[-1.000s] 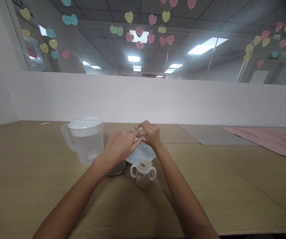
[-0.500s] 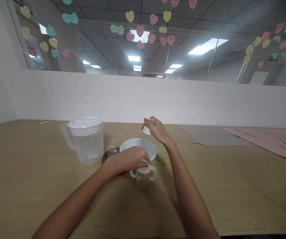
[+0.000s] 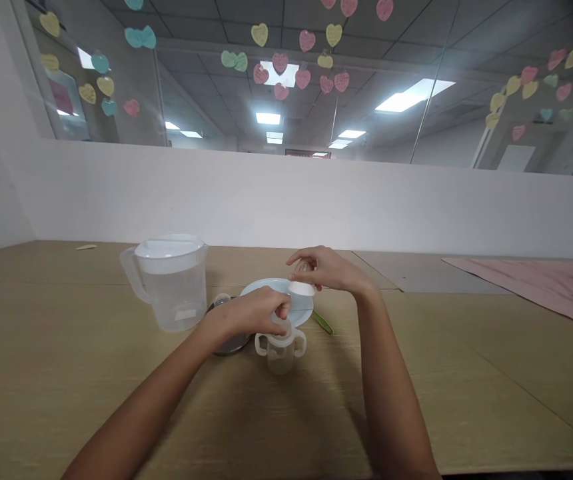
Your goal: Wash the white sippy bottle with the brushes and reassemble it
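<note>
A small clear two-handled cup (image 3: 280, 352) stands on the wooden table in front of me. My left hand (image 3: 246, 315) is closed around its top rim. My right hand (image 3: 327, 270) hovers just above and to the right of the cup, fingers pinched on a small white lid (image 3: 301, 288). Behind the cup lies a pale blue plate (image 3: 300, 310), partly hidden by both hands.
A clear plastic pitcher (image 3: 169, 283) with a white lid stands at the left. A dark round metal lid (image 3: 229, 343) lies beside the plate, and a green utensil (image 3: 322, 322) pokes out at its right. A pink cloth (image 3: 541, 283) covers the far right of the table (image 3: 466, 387).
My left hand dropped from the lid to the cup's top and drew the cup slightly left. My right hand has brought the white lid down toward the cup.
</note>
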Demonstrator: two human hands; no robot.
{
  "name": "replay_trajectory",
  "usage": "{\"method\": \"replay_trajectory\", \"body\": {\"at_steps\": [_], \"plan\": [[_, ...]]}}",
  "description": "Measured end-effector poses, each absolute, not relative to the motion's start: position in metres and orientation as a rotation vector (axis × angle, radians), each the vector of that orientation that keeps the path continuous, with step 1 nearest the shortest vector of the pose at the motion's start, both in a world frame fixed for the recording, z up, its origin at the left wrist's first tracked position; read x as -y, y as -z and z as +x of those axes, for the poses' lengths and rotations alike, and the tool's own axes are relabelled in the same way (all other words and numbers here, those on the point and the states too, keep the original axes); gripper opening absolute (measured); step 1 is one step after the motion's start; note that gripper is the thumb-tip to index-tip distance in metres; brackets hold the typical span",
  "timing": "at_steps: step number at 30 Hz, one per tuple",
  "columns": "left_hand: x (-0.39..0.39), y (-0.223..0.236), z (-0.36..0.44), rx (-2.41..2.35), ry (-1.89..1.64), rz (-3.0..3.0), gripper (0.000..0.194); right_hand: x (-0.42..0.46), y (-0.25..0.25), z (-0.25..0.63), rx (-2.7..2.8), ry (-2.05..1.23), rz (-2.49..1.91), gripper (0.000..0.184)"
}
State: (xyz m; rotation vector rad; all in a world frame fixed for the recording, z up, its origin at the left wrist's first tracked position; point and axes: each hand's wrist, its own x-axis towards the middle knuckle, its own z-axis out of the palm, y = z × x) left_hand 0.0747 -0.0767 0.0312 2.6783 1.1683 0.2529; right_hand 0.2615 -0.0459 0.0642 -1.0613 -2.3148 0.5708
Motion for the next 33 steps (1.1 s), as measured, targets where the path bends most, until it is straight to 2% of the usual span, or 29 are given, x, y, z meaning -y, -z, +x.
{"method": "replay_trajectory", "body": {"at_steps": [6, 9, 13, 19, 24, 29, 33], "plan": [[0.068, -0.033, 0.058, -1.224, -0.237, 2.520, 0.028, 0.041, -0.059, 0.257, 2.459, -0.740, -1.059, 0.018], [0.062, -0.030, 0.055, -1.165, -0.257, 2.447, 0.036, 0.038, -0.057, 0.255, 2.566, -0.687, -1.116, 0.012], [0.060, -0.029, 0.058, -1.141, -0.288, 2.423, 0.042, 0.037, -0.056, 0.249, 2.638, -0.551, -1.219, 0.011], [0.066, -0.031, 0.065, -1.147, -0.372, 2.460, 0.050, 0.046, -0.057, 0.244, 2.631, -0.714, -1.281, 0.015], [0.066, -0.026, 0.068, -1.116, -0.471, 2.470, 0.056, 0.052, -0.060, 0.241, 2.648, -0.672, -1.308, 0.015], [0.062, 0.000, 0.062, -0.971, -0.662, 2.195, 0.057, 0.050, -0.057, 0.238, 2.669, -0.683, -1.300, 0.015], [0.061, 0.043, 0.058, -0.939, -1.045, 1.914, 0.058, 0.047, -0.051, 0.229, 2.648, -0.715, -1.348, 0.016]]}}
